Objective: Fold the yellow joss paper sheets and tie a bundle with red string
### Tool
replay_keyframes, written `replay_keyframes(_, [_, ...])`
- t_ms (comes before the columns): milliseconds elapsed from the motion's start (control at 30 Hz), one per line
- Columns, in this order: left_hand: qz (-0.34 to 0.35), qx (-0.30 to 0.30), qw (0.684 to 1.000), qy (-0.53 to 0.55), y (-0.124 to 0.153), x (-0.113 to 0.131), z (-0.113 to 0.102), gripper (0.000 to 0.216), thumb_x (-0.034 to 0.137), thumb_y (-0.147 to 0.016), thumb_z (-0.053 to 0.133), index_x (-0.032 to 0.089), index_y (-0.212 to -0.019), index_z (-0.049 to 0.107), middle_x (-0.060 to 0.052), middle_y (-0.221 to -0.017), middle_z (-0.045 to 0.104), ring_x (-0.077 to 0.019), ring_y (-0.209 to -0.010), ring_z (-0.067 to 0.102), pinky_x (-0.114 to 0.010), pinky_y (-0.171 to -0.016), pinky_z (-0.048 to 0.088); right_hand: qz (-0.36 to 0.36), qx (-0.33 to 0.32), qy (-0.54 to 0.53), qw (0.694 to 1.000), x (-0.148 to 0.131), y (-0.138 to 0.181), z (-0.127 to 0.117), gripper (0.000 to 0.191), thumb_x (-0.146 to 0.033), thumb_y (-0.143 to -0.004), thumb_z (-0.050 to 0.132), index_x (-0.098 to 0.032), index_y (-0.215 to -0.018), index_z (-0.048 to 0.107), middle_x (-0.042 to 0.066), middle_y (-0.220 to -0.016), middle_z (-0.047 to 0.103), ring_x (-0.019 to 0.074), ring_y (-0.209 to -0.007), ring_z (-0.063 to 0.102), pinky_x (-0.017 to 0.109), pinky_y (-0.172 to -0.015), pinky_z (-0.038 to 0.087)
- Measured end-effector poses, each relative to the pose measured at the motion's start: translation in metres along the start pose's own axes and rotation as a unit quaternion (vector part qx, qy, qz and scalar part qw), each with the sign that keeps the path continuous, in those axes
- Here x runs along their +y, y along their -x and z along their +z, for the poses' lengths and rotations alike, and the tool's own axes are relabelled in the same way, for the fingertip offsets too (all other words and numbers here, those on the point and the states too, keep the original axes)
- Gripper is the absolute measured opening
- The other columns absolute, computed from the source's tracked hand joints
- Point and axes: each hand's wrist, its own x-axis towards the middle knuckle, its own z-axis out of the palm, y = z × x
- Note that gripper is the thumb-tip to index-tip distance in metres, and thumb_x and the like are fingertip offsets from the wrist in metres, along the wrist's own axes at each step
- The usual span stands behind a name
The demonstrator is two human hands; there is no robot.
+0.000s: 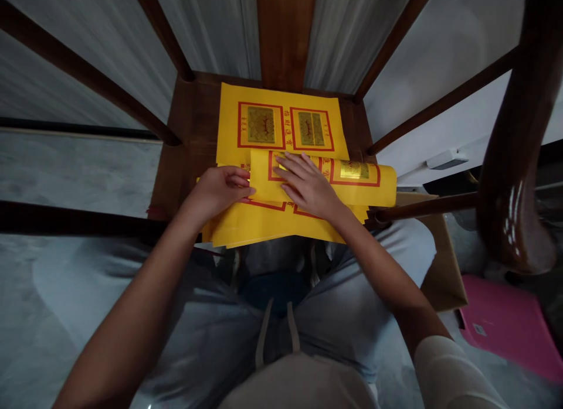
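A stack of yellow paper sheets [264, 133] with red frames and gold squares lies on a dark wooden stool seat [193, 128] in front of me. The top sheet is rolled into a loose tube [365, 183] lying across the stack and sticking out to the right. My left hand [220, 189] has its fingers curled around the tube's left end. My right hand [308, 183] lies flat on the tube's middle with fingers stretched out, pressing it down.
Brown wooden chair legs and rails [514, 139] rise around the stool. A cardboard piece [444, 268] and a pink box [510, 327] sit at the right on the pale floor. My knees in grey trousers [387, 262] flank the stool's near edge.
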Motion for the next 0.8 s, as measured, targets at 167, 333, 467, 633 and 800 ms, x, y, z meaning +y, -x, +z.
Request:
replay_keyframes(167, [-0.016,-0.001,1.0,0.006,0.0,-0.003,0.0,0.038,0.025,-0.056,0.083,0.018,-0.089,0.068,-0.002,-0.079,0.072,-0.02,-0.074,0.071,-0.03,-0.066,0.059,0.032,-0.052,0.025,0.998,-0.001,0.001,0.011,0.049,-0.038,-0.112,0.038,-0.027,-0.158,0.052,0.004,-0.171,0.042,0.0269,-0.165,0.026,0.06,-0.137,0.017])
replay_keyframes(333, [-0.023,-0.01,1.0,-0.011,0.003,-0.001,-0.002,0.043,0.022,-0.061,0.083,0.021,-0.099,0.064,0.002,-0.074,0.069,-0.0173,-0.064,0.068,-0.029,-0.061,0.055,0.045,-0.068,0.036,0.996,-0.004,0.004,0.016,0.053,-0.039,-0.112,0.036,-0.026,-0.163,0.045,0.003,-0.175,0.035,0.0261,-0.167,0.019,0.057,-0.138,0.016])
replay_keyframes(467, [-0.02,-0.014,1.0,-0.008,0.004,0.002,-0.002,0.047,0.019,-0.061,0.083,0.022,-0.101,0.059,0.004,-0.072,0.066,-0.0165,-0.064,0.067,-0.029,-0.062,0.055,0.056,-0.073,0.046,0.995,-0.002,0.004,0.018,0.057,-0.044,-0.112,0.035,-0.021,-0.164,0.042,0.006,-0.177,0.029,0.0264,-0.168,0.017,0.054,-0.138,0.016])
replay_keyframes(633, [0.021,-0.028,0.996,-0.076,0.005,-0.002,-0.002,0.041,0.024,-0.067,0.081,0.021,-0.103,0.06,0.001,-0.077,0.067,-0.0194,-0.069,0.069,-0.032,-0.067,0.057,0.062,-0.085,0.057,0.993,-0.001,0.003,0.023,0.058,-0.043,-0.112,0.033,-0.023,-0.166,0.039,0.005,-0.177,0.029,0.0258,-0.168,0.015,0.054,-0.138,0.013])
replay_keyframes(800, [0.197,0.048,0.926,-0.319,0.011,0.006,0.003,0.045,0.026,-0.079,0.075,0.02,-0.122,0.066,-0.011,-0.117,0.07,-0.0331,-0.112,0.07,-0.046,-0.102,0.056,0.062,-0.093,0.068,0.991,-0.003,0.003,0.024,0.058,-0.04,-0.112,0.032,-0.019,-0.166,0.037,0.008,-0.178,0.026,0.0267,-0.168,0.014,0.054,-0.139,0.009])
